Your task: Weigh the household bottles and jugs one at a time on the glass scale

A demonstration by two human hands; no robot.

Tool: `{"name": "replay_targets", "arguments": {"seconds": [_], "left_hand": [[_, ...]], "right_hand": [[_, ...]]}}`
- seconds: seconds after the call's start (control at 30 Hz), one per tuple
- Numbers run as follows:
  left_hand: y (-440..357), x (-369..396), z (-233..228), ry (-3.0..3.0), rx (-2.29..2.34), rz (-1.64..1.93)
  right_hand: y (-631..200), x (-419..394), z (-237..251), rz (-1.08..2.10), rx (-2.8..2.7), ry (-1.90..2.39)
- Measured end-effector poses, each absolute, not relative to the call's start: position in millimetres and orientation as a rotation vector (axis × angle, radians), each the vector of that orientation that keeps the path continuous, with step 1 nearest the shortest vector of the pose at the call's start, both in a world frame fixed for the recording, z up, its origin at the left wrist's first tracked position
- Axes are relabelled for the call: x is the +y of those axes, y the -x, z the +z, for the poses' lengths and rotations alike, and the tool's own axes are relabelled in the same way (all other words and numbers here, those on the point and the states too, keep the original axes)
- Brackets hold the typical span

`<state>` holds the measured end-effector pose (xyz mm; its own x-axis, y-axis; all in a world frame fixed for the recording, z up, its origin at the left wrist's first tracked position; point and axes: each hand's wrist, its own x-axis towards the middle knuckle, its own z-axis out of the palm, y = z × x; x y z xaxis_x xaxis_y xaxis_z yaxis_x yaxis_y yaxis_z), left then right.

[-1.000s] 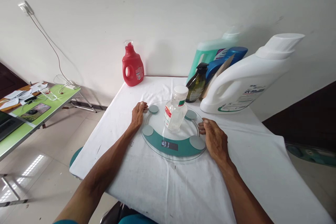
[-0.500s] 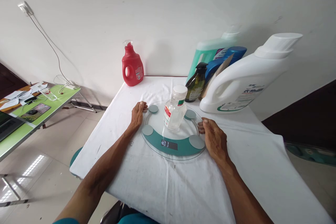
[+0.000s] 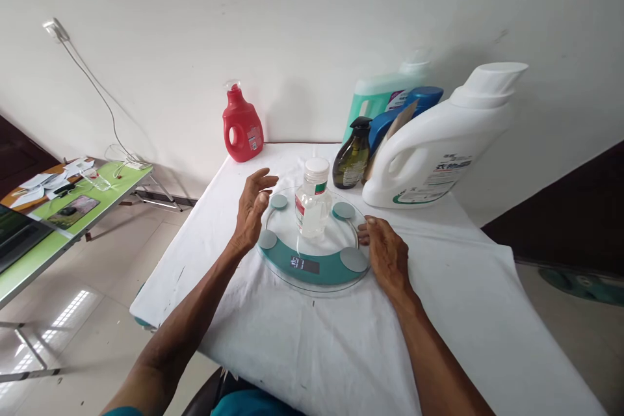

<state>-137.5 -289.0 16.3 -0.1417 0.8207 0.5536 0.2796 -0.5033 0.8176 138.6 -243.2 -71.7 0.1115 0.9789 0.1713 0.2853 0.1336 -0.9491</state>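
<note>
A round glass bathroom scale (image 3: 312, 276) with a green band and a small dark display lies on the white-covered table. On it stands a clear bottle (image 3: 312, 208) with a white cap and a red and green label, upright. My left hand (image 3: 252, 209) is raised beside the scale's left edge, fingers apart, holding nothing. At the right edge, my right hand (image 3: 389, 253) grips the scale, its fingertips partly showing through the glass rim and the thumb along the edge.
Behind the scale stand a red jug (image 3: 243, 127), a dark pump bottle (image 3: 351, 156), a green jug (image 3: 365, 101), a blue bottle (image 3: 426, 99) and a large white detergent jug (image 3: 433, 149). To the left is a green table (image 3: 110, 190) with papers and a laptop.
My left hand has let go of the scale's left edge and risen, its fingers spreading. The right hand stays at the right edge. The view has shifted slightly.
</note>
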Motion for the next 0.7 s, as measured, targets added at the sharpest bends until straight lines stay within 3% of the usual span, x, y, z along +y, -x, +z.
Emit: {"name": "replay_targets", "arguments": {"seconds": [0.3,0.7], "left_hand": [[96.4,-286.6,11.5,-1.774,1.246,1.310],[73.4,-262.2,-4.8,-1.563,1.600,1.245]], "right_hand": [[-141.1,-244.6,-68.3,0.865,-1.381,1.351],[-162.8,-233.7,-87.0,0.898,-1.403,1.505]]}}
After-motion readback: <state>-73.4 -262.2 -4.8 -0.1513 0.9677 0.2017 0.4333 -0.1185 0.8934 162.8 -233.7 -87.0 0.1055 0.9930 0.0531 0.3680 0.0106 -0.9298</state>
